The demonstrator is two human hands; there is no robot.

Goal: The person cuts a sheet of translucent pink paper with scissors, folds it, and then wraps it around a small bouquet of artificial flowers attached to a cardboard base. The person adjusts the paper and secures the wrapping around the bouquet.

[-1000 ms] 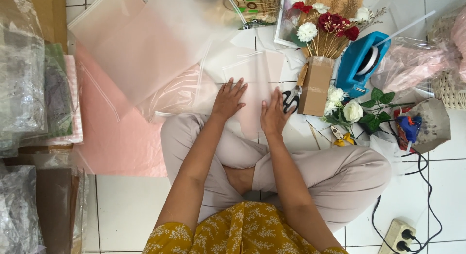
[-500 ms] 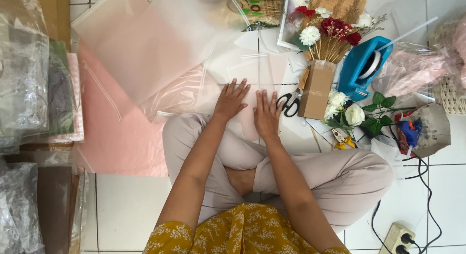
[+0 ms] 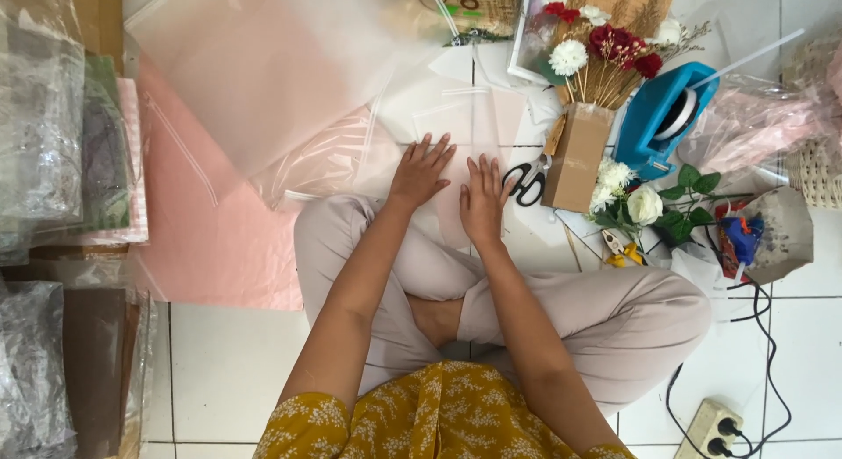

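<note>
Hands flat, fingers spread, nothing gripped: your left hand [image 3: 421,171] and right hand [image 3: 485,199] press palm-down, side by side, on a clear plastic sheet [image 3: 456,117] lying on the white tile floor [image 3: 228,362] just ahead of your crossed legs.

Surroundings, right side: black-handled scissors [image 3: 528,180] lie just beside your right hand, nearly touching the fingertips. Next to them a brown cardboard box [image 3: 577,157] stands upright with red and white flowers [image 3: 605,51] rising from it. A blue tape dispenser [image 3: 662,117] sits beyond the box. White roses [image 3: 633,196] with green leaves lie near the box's foot, with small yellow-handled pliers [image 3: 621,250] below them. A black cord [image 3: 754,354] runs to a power strip [image 3: 712,426] at the lower right.

Left side: a frosted sheet [image 3: 263,73] overlaps pink paper [image 3: 219,240] spread on the floor. Bagged stacks of wrapping paper [image 3: 53,117] line the left edge.

Hard to read: the clear sheet's edges blend into the tiles, so you cannot trace its full outline. The woven basket [image 3: 820,165] at right is cut off by the frame.
</note>
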